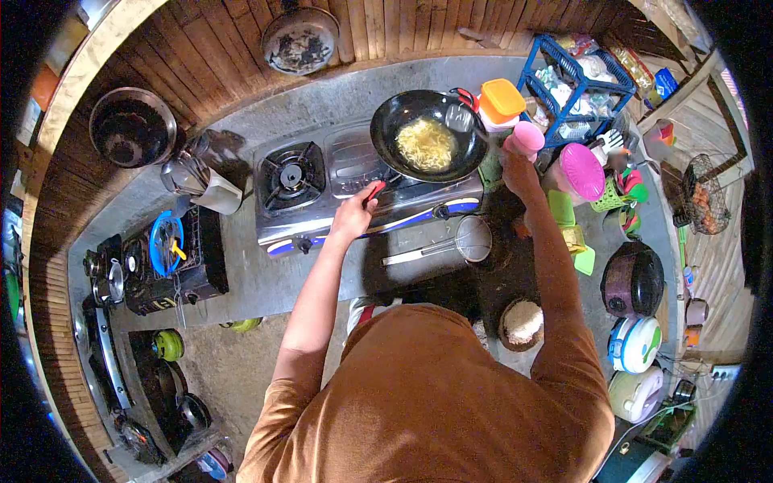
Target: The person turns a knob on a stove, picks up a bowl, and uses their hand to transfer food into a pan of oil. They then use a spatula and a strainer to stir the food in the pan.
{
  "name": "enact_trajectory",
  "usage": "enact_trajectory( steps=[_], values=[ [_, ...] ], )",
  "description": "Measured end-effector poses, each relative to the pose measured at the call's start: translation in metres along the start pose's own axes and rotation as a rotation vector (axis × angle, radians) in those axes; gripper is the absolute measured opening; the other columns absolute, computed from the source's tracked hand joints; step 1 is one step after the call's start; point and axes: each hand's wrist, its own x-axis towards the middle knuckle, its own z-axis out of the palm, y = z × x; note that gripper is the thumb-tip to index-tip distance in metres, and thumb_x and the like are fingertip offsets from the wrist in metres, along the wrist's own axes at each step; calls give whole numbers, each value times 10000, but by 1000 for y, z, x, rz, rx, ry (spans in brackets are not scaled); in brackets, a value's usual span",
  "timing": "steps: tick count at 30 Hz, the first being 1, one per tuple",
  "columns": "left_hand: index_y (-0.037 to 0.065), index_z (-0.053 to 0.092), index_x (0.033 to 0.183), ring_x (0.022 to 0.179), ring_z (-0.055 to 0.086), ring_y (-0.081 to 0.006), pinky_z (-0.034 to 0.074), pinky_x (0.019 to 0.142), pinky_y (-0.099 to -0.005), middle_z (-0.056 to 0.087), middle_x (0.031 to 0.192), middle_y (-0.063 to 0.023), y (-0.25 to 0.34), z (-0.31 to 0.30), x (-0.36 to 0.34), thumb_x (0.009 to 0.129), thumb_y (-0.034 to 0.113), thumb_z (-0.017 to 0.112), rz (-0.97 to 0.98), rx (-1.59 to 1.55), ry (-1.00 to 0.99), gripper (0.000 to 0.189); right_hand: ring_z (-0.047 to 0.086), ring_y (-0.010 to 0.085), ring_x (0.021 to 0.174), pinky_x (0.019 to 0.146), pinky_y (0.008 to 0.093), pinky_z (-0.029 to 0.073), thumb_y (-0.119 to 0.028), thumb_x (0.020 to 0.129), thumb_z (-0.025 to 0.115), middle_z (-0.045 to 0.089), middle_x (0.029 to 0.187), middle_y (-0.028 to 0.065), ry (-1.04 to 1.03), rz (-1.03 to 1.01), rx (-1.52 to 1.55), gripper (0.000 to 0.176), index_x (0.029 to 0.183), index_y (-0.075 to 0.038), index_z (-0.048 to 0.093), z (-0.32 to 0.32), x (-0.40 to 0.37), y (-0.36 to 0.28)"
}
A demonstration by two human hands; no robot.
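A black wok (467, 149) holding yellow noodles (425, 143) sits on the right burner of a silver two-burner gas stove (342, 173). My left hand (354, 214) grips the wok's red handle (374, 190) at the stove's front. My right hand (515, 165) is raised to the right of the wok and holds a pink plastic container (527, 137). An orange-lidded tub (501, 103) stands just behind that container.
A wire strainer (471, 239) lies on the counter in front of the stove. A blue rack (573, 87) of jars, a pink lid (581, 171), a rice cooker (632, 279) and a bowl of white grains (522, 322) crowd the right. A blender (197, 179) stands left.
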Motion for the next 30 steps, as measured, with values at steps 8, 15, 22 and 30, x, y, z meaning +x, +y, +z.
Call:
enact_trajectory(
  steps=[8,15,22,30],
  values=[
    [277,443,1325,1106,529,-358,436,934,-432,562,1217,-120,-1,1,1,894,256,525,-3,-11,-10,439,611,311,806,720,406,463,-130,875,531,635,828,165,-530,189,491,280,1116,-15,611,-37,0,-38],
    [283,452,1318,1102,531,-359,439,933,-430,563,1213,-122,-3,2,0,894,263,525,26,-19,14,430,614,367,831,737,427,468,-53,859,484,609,838,209,-192,-78,94,314,1153,-30,593,-28,5,-22],
    [285,457,1315,1106,530,-358,440,935,-425,555,1225,-120,-6,5,2,892,254,524,50,-20,35,430,562,404,996,856,471,457,-52,826,477,568,1023,286,-199,55,18,281,1080,11,579,-55,9,-30],
    [256,463,1314,1144,512,-328,431,951,-401,527,1271,-107,-1,2,0,896,242,521,37,-31,16,422,600,226,648,616,334,475,-167,897,529,596,763,128,-588,-78,277,252,1076,-14,618,-64,2,-45]
  ],
)
